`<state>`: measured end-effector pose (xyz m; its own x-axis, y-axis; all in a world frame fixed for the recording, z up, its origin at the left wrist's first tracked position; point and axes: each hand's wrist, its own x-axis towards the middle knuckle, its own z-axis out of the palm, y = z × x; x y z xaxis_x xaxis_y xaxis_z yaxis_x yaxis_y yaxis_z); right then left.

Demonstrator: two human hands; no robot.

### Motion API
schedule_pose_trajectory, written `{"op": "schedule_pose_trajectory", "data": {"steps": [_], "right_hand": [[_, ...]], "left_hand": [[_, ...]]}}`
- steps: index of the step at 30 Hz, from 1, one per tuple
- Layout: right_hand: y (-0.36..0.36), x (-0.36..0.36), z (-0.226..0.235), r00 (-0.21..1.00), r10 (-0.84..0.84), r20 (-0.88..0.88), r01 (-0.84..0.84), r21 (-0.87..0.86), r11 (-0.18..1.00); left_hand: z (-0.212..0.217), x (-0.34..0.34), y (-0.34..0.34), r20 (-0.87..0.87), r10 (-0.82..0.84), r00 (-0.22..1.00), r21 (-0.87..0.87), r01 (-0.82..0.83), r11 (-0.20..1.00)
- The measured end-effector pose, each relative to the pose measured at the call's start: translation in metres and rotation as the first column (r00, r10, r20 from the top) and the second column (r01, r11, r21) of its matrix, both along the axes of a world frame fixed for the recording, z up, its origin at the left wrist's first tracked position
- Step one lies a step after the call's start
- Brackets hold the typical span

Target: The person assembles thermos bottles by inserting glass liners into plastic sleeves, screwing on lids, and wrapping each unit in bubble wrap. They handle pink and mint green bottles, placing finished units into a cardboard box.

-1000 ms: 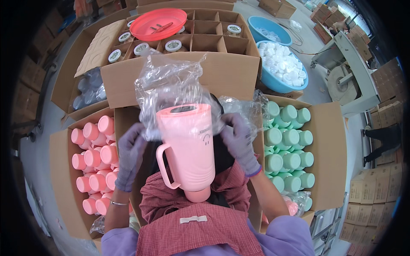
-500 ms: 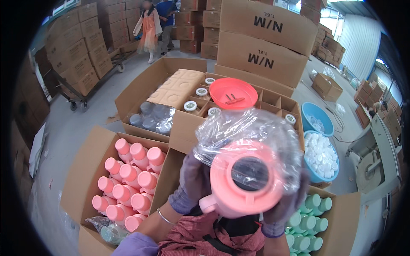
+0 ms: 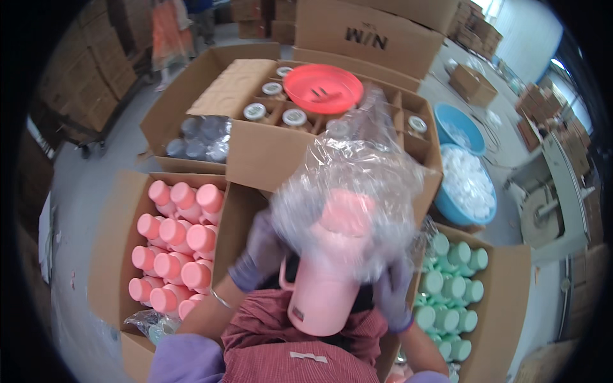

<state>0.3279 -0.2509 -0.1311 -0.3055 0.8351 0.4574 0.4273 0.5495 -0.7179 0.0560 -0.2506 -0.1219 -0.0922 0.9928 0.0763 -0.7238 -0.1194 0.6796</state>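
**Pink jug half in a clear bag, held over the lap**

Far left: open carton [image 3: 118, 210] packed with pink jugs [image 3: 175, 246] lying close together, ends up. A crumpled bit of plastic film [image 3: 150, 322] sits at the carton's near corner.

Left hand [image 3: 258, 252], in a pale purple glove, closed on the left side of the clear plastic bag [image 3: 348, 191], thin bangle at the wrist. Fingers partly hidden by the film.

Centre: pink jug [image 3: 322, 297] held upright with a slight tilt, just above the person's dark red lap. Its handle faces left; its upper half sits inside the bag, which bunches loosely around it. Motion blur on the top.

Beyond the jug: divided carton [image 3: 268, 153] with bagged, lidded jugs in its cells and a red round lid [image 3: 322, 88] lying on top. More bagged items lie in a carton behind left.

Right hand [image 3: 393, 297], gloved the same, closed on the bag's lower right edge against the jug body.

Right: carton of green jugs [image 3: 450, 284], touching one another. Past it, two blue basins [image 3: 469, 185], the nearer one full of white caps.
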Motion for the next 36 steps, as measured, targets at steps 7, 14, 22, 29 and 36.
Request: {"op": "schedule_pose_trajectory", "data": {"steps": [7, 14, 22, 29, 36], "right_hand": [[0.125, 0.013, -0.007, 0.902, -0.22, 0.372, 0.133, 0.246, 0.96], [0.065, 0.008, -0.023, 0.99, -0.041, 0.138, 0.042, -0.003, 0.999], [-0.022, 0.03, -0.038, 0.91, 0.235, 0.342, -0.32, 0.218, 0.922], [-0.129, 0.081, -0.065, 0.725, 0.568, 0.39, -0.573, -0.117, 0.811], [-0.221, 0.11, -0.068, 0.928, 0.205, 0.312, -0.145, -0.204, 0.968]], "left_hand": [[-0.023, -0.04, 0.081, -0.627, 0.173, 0.759, 0.017, -0.209, 0.978], [-0.048, -0.028, 0.005, -0.768, 0.107, 0.631, 0.035, -0.125, 0.992], [-0.023, -0.057, -0.064, -0.705, -0.32, 0.633, -0.166, 0.292, 0.942], [0.002, -0.061, -0.111, -0.885, -0.464, -0.046, -0.374, 0.665, 0.646], [-0.023, -0.122, -0.05, -0.83, -0.552, 0.081, -0.534, 0.174, 0.827]]}}
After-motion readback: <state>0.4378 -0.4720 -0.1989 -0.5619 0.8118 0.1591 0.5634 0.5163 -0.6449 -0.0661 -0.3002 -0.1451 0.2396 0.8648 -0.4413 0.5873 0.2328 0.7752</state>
